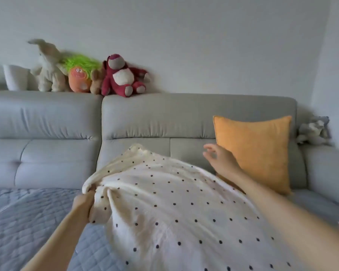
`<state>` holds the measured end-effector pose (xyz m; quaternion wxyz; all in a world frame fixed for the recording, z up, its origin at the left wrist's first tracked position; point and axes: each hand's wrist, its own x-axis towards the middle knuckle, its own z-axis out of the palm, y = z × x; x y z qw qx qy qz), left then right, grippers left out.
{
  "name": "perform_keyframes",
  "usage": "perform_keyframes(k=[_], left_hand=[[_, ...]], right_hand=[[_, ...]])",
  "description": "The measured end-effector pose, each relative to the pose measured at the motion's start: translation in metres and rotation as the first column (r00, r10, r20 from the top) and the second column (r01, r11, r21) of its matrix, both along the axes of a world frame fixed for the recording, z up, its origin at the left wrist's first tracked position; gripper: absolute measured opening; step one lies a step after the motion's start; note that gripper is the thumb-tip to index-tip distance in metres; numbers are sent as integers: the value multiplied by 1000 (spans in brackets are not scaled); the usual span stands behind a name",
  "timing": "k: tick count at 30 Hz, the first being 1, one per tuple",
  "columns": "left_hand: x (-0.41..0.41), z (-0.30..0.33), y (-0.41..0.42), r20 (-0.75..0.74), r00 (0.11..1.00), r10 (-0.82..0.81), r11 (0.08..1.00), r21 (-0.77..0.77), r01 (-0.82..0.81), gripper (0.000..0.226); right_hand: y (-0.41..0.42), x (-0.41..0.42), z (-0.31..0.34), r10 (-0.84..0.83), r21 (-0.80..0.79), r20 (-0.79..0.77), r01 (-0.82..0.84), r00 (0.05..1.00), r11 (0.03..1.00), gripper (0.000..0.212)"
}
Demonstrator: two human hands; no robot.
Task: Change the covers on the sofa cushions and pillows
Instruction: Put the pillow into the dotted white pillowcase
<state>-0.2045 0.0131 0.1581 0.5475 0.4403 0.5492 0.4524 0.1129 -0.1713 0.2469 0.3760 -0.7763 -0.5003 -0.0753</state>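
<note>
Head view — grey sofa against a plain white wall, quilted blue-grey seat cover.
My left hand grips the bunched corner of one cream dotted cover, which runs away toward the backrest; my right hand hovers loosely open, empty, beside one upright orange pillow — four plush toys sit above.

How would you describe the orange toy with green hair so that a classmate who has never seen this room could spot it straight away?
Start at the grey sofa and look along the top of its backrest on the left, where a row of soft toys sits against the wall. The orange toy sits between a cream plush and a dark red bear. It alone has bright green spiky hair and a cartoon face.
</note>
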Motion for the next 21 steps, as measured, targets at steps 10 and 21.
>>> perform_keyframes(k=[10,21], left_hand=[[-6,-55,-11,-729,648,222,869,450,208,43],[110,-98,-143,-794,608,9,209,596,775,51]], right_hand=[[-104,-43,-154,38,-204,188,1,981,979,72],[-262,-40,-195,-392,-155,-366,359,844,920,58]])
